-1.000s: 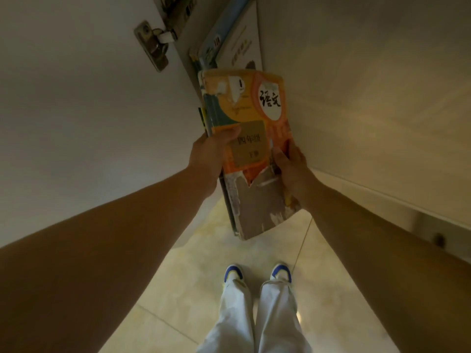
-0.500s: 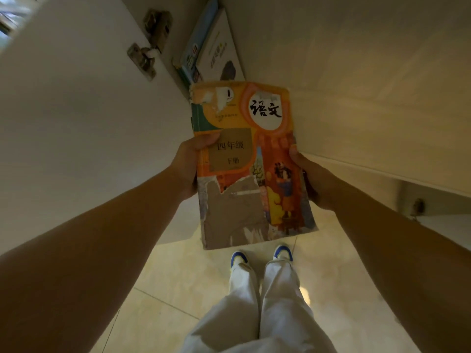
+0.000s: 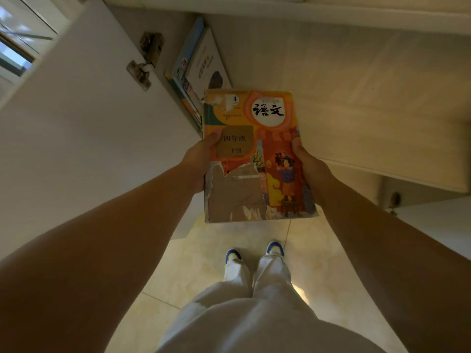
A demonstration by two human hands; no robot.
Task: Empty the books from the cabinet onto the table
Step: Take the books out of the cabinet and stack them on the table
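An orange textbook (image 3: 254, 154) with a torn, worn cover is held flat in front of me, above the floor and outside the cabinet. My left hand (image 3: 200, 161) grips its left edge with the thumb on the cover. My right hand (image 3: 307, 164) grips its right edge. Behind the book, several more books (image 3: 201, 64) lean upright on the cabinet shelf (image 3: 331, 85), a white one in front and a blue one behind it.
The white cabinet door (image 3: 84, 138) stands open on my left, its metal hinge (image 3: 142, 70) near the shelf. A second door (image 3: 438, 220) is open at the right. My legs and blue-white shoes (image 3: 254, 256) stand on the beige tiled floor. A window (image 3: 15, 47) shows top left.
Both hands have drawn the orange textbook out of the cabinet toward me, and it has turned flatter. The view has pulled back, so more of the shelf and doors shows.
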